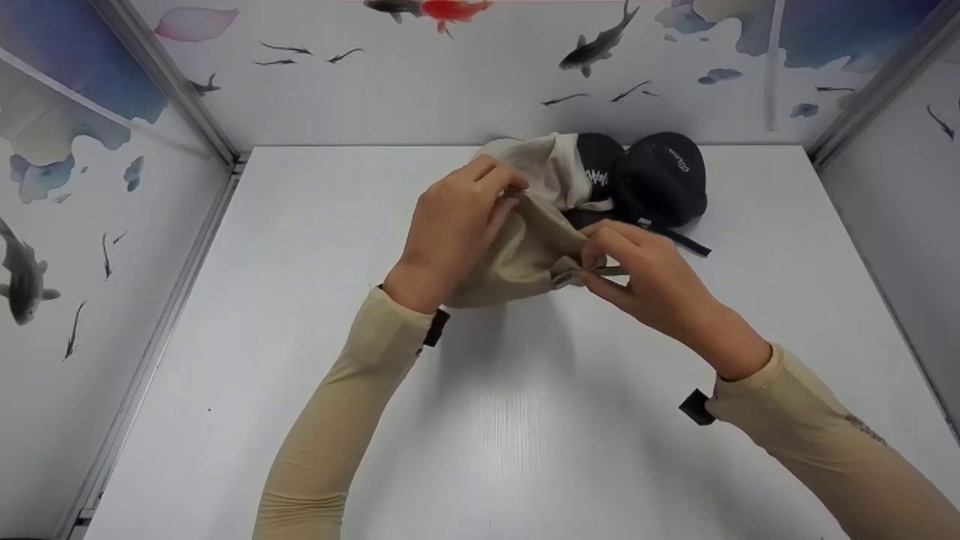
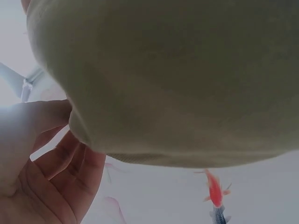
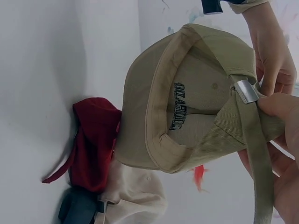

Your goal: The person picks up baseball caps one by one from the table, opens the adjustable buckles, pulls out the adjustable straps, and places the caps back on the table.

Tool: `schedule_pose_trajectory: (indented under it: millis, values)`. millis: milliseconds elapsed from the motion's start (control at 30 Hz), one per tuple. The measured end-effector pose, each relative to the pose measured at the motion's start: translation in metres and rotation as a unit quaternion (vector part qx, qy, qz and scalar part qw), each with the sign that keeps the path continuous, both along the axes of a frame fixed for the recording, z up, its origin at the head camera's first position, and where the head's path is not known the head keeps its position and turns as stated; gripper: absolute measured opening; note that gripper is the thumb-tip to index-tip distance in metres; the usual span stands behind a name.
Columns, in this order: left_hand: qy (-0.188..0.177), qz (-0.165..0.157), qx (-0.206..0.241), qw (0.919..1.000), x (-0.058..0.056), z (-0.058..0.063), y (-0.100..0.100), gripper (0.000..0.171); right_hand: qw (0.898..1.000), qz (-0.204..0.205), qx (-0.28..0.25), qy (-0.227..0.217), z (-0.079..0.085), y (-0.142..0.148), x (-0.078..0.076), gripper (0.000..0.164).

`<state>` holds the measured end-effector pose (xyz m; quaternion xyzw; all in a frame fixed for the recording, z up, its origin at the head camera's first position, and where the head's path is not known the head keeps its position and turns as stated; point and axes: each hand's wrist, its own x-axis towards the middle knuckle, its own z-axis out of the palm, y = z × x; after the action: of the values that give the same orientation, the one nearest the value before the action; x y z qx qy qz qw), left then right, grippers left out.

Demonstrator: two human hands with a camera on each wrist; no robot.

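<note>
Held up above the white table is a khaki cap (image 1: pixel 517 266), its hollow inside and dark stitched lettering showing in the right wrist view. My left hand (image 1: pixel 459 225) pinches the cap's edge between thumb and fingers. On the other side, my right hand (image 1: pixel 649 270) grips the back band beside a silver metal buckle (image 3: pixel 246 91). From that buckle the loose strap end (image 3: pixel 259 163) hangs down. Khaki cloth fills most of the left wrist view, with the left thumb and fingers at its edge.
Behind the khaki cap lie a cream cap (image 1: pixel 551 169), a black cap with white lettering (image 1: pixel 598 161) and another black cap (image 1: pixel 667 180). A dark red cap (image 3: pixel 96 144) appears in the right wrist view. Fish-patterned panels (image 1: pixel 480 82) enclose the white table (image 1: pixel 300 225).
</note>
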<state>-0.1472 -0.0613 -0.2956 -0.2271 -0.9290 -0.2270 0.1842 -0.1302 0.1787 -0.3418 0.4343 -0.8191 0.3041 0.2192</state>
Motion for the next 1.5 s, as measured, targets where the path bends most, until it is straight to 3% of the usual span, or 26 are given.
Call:
schedule_pose_trajectory:
  millis: [300,467,600,800,1033,1300,1500]
  values:
    - [0.001,-0.023,0.015,0.9996,0.005,-0.001,0.004,0.018,0.999,-0.008,-0.04,-0.032,0.002,0.006,0.004,0.027]
    - [0.052,-0.034,0.028,0.9977,0.018,-0.006,0.006,0.019,0.998,-0.008,-0.055,-0.032,0.001,0.009,0.004,0.026]
    - [0.083,-0.056,0.006,0.995,0.032,-0.014,0.01,0.022,0.998,-0.015,-0.058,-0.033,-0.001,0.011,0.003,0.024]
    - [0.034,-0.065,-0.066,0.9951,0.037,-0.036,0.014,0.029,0.997,-0.031,-0.058,-0.047,-0.008,0.015,0.004,0.022]
    - [-0.02,-0.079,-0.06,0.9949,0.033,-0.056,0.017,0.016,0.996,-0.045,-0.063,-0.052,-0.02,0.018,0.004,0.02]
    - [-0.058,-0.074,-0.051,0.9943,0.031,-0.062,0.023,0.014,0.992,-0.068,-0.069,-0.082,-0.03,0.02,0.004,0.018]
    - [-0.049,-0.063,-0.049,0.9956,0.029,-0.065,0.024,0.014,0.989,-0.047,-0.052,-0.131,-0.032,0.024,0.006,0.02]
